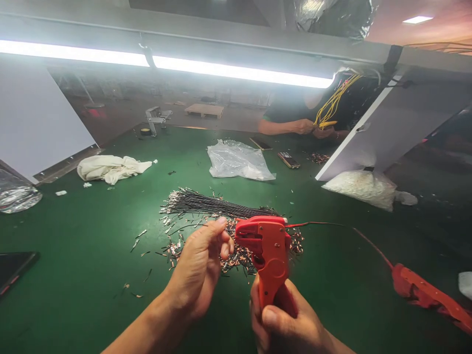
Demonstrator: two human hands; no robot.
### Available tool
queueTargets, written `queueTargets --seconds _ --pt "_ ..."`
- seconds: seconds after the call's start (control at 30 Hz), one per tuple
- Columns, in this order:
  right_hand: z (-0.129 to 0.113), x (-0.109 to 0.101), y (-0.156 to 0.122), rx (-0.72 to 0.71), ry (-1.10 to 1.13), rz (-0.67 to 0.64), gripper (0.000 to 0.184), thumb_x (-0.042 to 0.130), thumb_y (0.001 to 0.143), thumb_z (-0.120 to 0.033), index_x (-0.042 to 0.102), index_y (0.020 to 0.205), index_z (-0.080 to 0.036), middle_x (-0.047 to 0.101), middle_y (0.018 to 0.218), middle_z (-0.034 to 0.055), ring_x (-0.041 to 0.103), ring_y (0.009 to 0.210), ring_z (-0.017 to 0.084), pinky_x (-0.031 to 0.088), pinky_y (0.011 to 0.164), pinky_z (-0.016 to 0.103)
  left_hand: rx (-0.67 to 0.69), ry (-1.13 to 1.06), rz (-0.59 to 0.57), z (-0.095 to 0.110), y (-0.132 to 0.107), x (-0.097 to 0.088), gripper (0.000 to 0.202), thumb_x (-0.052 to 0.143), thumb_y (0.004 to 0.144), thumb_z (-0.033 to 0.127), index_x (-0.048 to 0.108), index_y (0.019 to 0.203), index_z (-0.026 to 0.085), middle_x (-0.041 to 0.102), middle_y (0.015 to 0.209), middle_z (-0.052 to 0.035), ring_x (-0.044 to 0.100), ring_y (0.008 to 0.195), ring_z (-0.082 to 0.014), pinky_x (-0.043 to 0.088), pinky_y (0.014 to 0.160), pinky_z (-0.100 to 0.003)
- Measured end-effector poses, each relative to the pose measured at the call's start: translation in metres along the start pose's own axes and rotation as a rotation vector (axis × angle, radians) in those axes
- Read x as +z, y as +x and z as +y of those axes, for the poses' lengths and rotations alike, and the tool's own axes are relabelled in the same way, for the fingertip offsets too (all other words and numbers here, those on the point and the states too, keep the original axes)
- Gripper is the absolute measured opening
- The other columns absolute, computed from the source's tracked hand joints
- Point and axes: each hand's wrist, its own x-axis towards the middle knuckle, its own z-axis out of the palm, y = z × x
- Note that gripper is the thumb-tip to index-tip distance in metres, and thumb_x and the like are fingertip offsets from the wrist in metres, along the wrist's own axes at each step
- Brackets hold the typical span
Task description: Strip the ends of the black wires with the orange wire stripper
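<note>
My right hand is wrapped round the handles of a red crimping tool, whose head points up and to the left. A thin red wire runs from the tool's head off to the right. My left hand is pinched closed right beside the tool's jaw, holding something too small to make out. Behind both hands lie a bundle of black wires and a scatter of small metal terminals on the green table.
Another person's hands work with yellow wires across the table. A clear plastic bag, a white cloth, a bag of white parts, a second red tool at right and a dark phone at left lie about.
</note>
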Motion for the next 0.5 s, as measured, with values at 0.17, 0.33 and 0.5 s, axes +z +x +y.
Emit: queueTargets --seconds 0.17,0.33,0.5 --pt "-0.008 0.009 -0.004 0.053 0.001 0.194 0.045 0.072 0.074 -0.057 0.049 0.072 -0.017 0.042 0.047 -0.0083 0.036 0.039 0.004 0.034 0.039 0.016 0.020 0.124 -0.043 -0.003 0.000 -0.002 0.032 0.070 0.078 0.041 0.058 0.061 0.016 0.053 0.052 0.0035 0.047 0.050 -0.0070 0.043 0.059 -0.019" --pt "-0.005 0.006 -0.006 0.042 0.080 0.349 0.045 0.069 0.075 -0.059 0.046 0.072 -0.020 0.041 0.040 -0.0105 0.032 0.030 0.004 0.032 0.031 0.015 0.154 0.479 -0.013 -0.005 0.000 -0.008 0.060 0.053 0.084 0.061 0.043 0.042 0.020 0.032 0.040 0.0040 0.031 0.043 -0.0097 0.028 0.048 -0.024" --pt "-0.004 0.003 -0.006 0.019 0.107 0.333 0.043 0.071 0.075 -0.055 0.046 0.072 -0.020 0.042 0.041 -0.0101 0.031 0.029 0.004 0.035 0.030 0.015 1.007 0.875 0.211 0.000 0.004 -0.014 0.010 0.073 0.074 0.026 0.064 0.069 0.023 0.060 0.070 0.0004 0.051 0.071 -0.0171 0.038 0.072 -0.027"
